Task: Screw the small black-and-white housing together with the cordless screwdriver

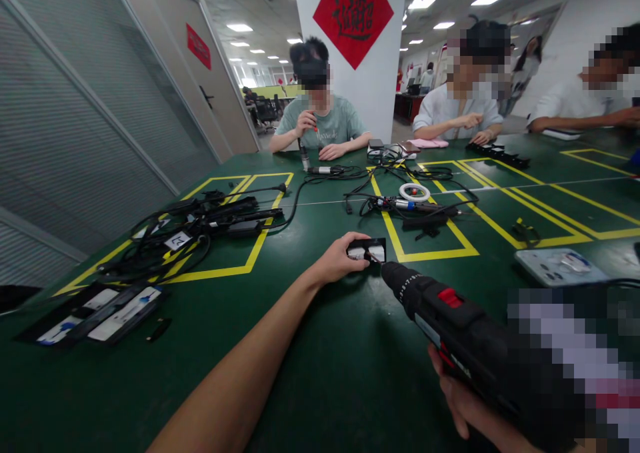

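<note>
My left hand (336,260) grips the left end of a small black piece with white panels (377,250), held down at the green table (310,346). My right hand (463,396) is wrapped around the handle of a black cordless drill (465,326) with a red switch on top. The drill points left and forward, and its bit (374,258) reaches the black piece beside my left thumb. Whether the tip touches the piece I cannot tell. Part of my right hand is hidden under the drill body.
A heap of black cables and parts (230,220) lies on the left, with black-and-white strips (125,313) nearer me. Further back are more cables, a soldering-iron-like tool (400,203) and a white ring (415,192). A phone (560,266) lies right. Several people sit opposite.
</note>
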